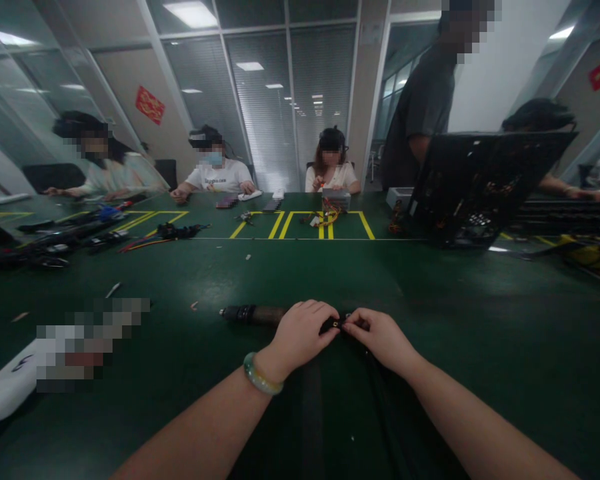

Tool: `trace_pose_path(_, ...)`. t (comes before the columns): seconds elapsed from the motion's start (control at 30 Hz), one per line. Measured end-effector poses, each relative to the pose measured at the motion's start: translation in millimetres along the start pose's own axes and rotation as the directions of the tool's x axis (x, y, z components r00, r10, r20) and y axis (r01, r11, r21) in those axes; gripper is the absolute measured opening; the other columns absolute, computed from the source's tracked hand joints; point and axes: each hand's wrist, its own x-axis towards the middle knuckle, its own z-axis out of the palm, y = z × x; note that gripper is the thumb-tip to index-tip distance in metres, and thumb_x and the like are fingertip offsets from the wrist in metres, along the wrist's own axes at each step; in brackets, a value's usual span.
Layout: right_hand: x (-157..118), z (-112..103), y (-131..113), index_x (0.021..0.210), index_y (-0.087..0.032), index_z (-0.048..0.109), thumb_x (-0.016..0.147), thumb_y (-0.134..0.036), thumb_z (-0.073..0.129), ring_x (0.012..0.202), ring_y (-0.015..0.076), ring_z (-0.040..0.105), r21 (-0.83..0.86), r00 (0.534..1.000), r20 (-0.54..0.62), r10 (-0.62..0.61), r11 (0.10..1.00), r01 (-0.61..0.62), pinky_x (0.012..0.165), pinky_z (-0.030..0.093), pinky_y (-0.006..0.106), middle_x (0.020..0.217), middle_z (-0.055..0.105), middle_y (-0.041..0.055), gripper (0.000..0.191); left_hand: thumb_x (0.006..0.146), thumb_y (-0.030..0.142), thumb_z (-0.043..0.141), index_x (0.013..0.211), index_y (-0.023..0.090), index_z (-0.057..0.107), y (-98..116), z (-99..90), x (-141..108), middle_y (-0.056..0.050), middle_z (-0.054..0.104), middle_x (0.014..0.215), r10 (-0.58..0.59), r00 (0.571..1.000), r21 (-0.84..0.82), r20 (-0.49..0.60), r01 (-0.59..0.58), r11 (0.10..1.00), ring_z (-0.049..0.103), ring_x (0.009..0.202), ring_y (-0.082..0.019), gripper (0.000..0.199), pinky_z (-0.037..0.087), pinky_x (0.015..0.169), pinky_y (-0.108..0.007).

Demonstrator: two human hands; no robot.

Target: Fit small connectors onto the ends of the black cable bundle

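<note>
Dark cylindrical tool lies flat on green desk, near edge, just ahead of both hands. Left hand covers its right end, fingers curled shut over it. Right hand pinches small black connector at fingertips. Step judged: fitting connector at tool end; next calls for fine alignment. Forearms converge, wrists low.

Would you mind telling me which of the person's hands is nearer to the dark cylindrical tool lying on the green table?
Left. The left hand lies over the right end of the dark cylindrical tool; the right hand is farther right, pinching a small black part.
</note>
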Motion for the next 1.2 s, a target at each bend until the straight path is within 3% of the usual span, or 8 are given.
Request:
trace_pose_path(0.57,-1.6,-1.7,0.0,0.086,-0.023,0.069,0.087,-0.033,0.060,0.074,0.0163,0.064,-0.019,1.000,0.007,0.000,1.000,0.001,0.063,0.044,0.024,0.083,0.071,-0.0018,0.014,0.084,0.027,0.066,0.104,0.023,0.055,-1.6,3.7,-1.0,0.000,0.061,0.101,-0.037,0.999,0.000,-0.011,0.037,0.999,0.057,0.096,-0.020,0.023,0.044,0.085,-0.035)
trace_pose_path(0.77,-0.8,-1.7,0.6,0.087,-0.024,0.069,0.087,-0.032,0.060,0.077,0.0164,0.065,-0.019,1.000,0.013,-0.011,1.000,0.011,0.066,0.045,0.025,0.086,0.071,-0.0018,0.012,0.086,0.022,0.063,0.095,0.023,0.058,-0.7,0.6,-0.2,0.001,0.062,0.099,0.000,1.000,0.004,0.010,0.000,1.000,0.056,0.095,-0.019,0.010,0.043,0.084,-0.035)
trace_pose_path(1.2,-0.1,0.5,5.3,0.088,-0.024,0.069,0.084,-0.032,0.064,0.071,0.0150,0.063,-0.020,0.999,0.022,-0.026,0.999,0.026,0.060,0.043,0.023,0.082,0.070,-0.0028,0.011,0.086,0.020,0.062,0.093,0.024,0.059,-1.5,1.8,1.3,0.001,0.062,0.097,0.016,1.000,0.005,0.004,-0.016,1.000,0.056,0.093,-0.019,0.008,0.042,0.082,-0.033)
